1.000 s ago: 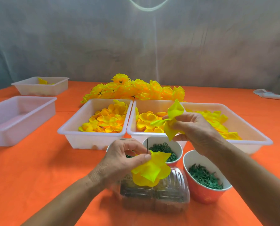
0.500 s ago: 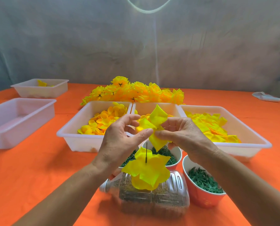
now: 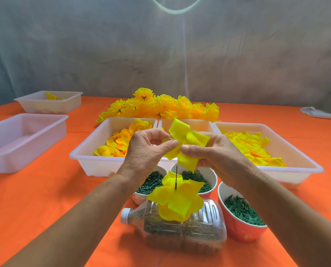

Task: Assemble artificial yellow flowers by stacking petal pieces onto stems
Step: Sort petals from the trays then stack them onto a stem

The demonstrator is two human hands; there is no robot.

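A yellow petal piece [image 3: 187,143] is held up between both hands above the cups. My left hand [image 3: 147,151] pinches its left side with thumb and fingers, and my right hand [image 3: 216,153] pinches its right side. Below them a thin dark stem spike [image 3: 176,178] stands upright out of a clear plastic bottle [image 3: 180,232] lying on its side. Several yellow petal pieces [image 3: 177,201] sit stacked on the spike. Neither hand touches that stack.
White trays hold petals: orange-yellow cups [image 3: 120,141] at left, yellow pieces [image 3: 253,149] at right. Finished flowers [image 3: 160,107] are heaped behind. Red cups hold green parts [image 3: 241,211] [image 3: 197,176] [image 3: 149,183]. Two more white trays [image 3: 22,135] [image 3: 49,102] stand at left on the orange cloth.
My left hand let go of the stacked petals on the spike and rose to the loose petal piece. My right hand brought that piece toward the centre, and both now pinch it.
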